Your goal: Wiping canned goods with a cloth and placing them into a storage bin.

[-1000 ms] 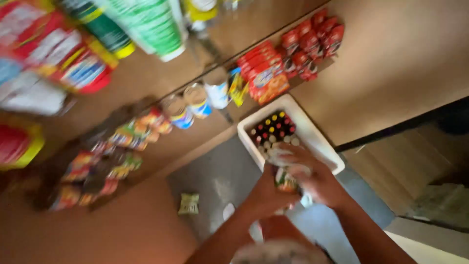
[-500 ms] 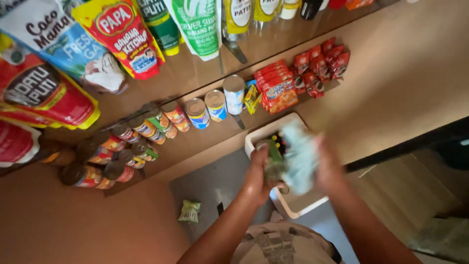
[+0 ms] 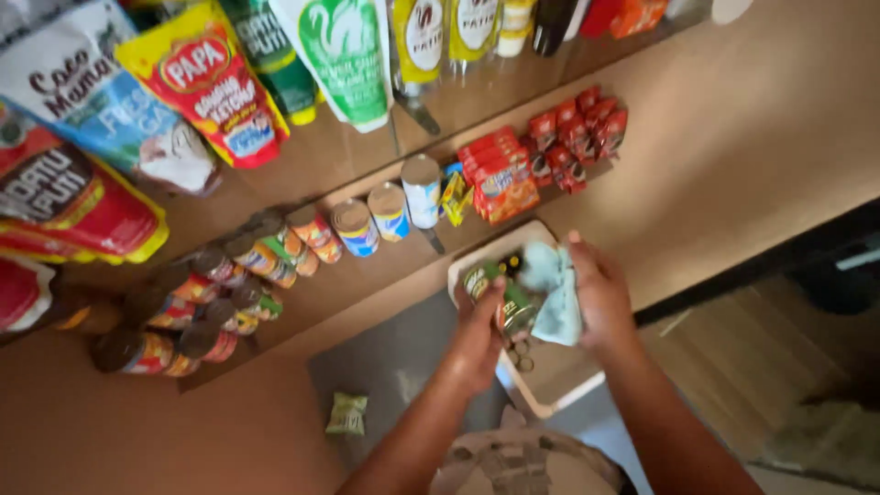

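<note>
My left hand [image 3: 478,332] grips a green-labelled tin can [image 3: 502,295], held tilted in front of me. My right hand [image 3: 598,295] presses a pale blue cloth [image 3: 555,291] against the can's right side. Both hands hover over a white tray [image 3: 550,390] that stands on the floor below; a few small round items show in it, most of it hidden by my hands.
Shelves run along the brown wall: a low shelf with several tin cans [image 3: 357,226] and red packets [image 3: 500,179], an upper one with standing pouches [image 3: 211,78] and bottles [image 3: 417,37]. A small green packet [image 3: 346,414] lies on the grey floor.
My hands have lifted with the can and cloth away from the tray, and the view has tilted up, bringing more of the shelves into sight.
</note>
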